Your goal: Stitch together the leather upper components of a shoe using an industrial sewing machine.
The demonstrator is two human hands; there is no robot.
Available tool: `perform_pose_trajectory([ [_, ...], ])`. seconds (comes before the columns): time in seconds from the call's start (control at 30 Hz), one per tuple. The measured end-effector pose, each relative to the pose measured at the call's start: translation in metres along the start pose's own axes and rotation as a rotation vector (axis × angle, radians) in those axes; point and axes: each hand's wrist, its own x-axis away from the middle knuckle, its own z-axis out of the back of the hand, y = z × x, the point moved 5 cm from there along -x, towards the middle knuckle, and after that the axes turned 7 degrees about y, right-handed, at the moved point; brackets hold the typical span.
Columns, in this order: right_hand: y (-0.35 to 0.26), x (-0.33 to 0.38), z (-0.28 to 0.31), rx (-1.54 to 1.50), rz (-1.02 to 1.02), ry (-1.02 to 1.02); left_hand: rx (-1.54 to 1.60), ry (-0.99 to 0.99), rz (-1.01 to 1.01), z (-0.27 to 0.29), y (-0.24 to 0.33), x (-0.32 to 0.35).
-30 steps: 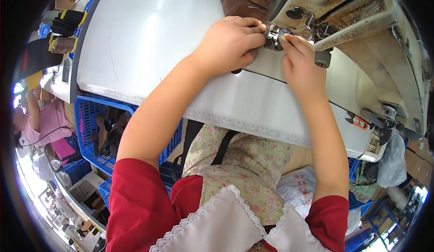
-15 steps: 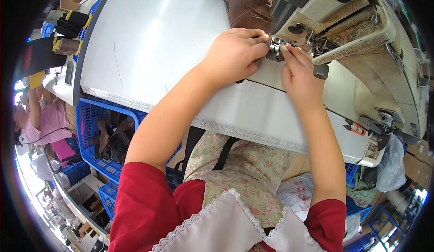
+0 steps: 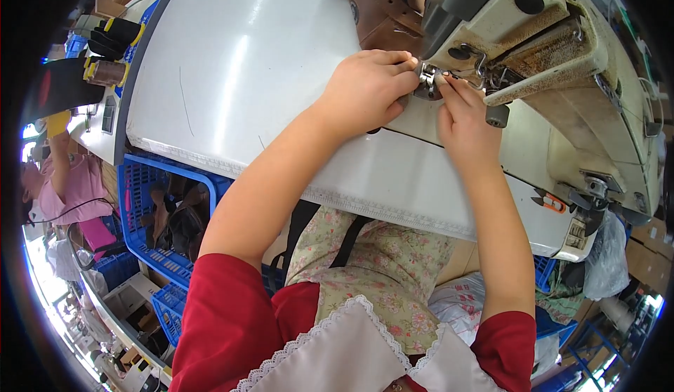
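Observation:
A brown leather shoe upper (image 3: 382,16) with punched holes and a dark lining lies on the white sewing table, its near end running under my fingers. My left hand (image 3: 368,86) is closed on its near edge, fingers bent and pressed together just left of the metal presser foot (image 3: 427,81). On the other side of the foot, my right hand (image 3: 469,114) has its fingers pinched together, tips almost touching the metal. What those tips hold is hidden. The sewing machine's head (image 3: 537,37), worn and stained, hangs over the fingers and hides part of the upper.
Orange-handled thread snips (image 3: 552,201) lie at the table's right end. Loose threads are on the white tabletop (image 3: 225,76). A blue basket (image 3: 168,160) with leather pieces stands lower left. Thread cones (image 3: 109,72) stand beyond the left edge, where another person (image 3: 67,188) sits.
The shoe upper has shifted slightly toward me and to the right. Both hands stay beside the presser foot; my left hand has moved down a little.

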Motion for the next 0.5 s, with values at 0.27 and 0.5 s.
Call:
perform_pose_trajectory([
  [0.27,-0.0012,-0.0012,0.0045,-0.036,0.008,0.017,-0.016,-0.009,-0.027,0.0002,0.0025,-0.0008],
  [0.5,-0.0007,-0.0017,0.0030,-0.011,0.005,0.013,-0.027,0.009,-0.026,-0.0016,0.0012,-0.0010],
])
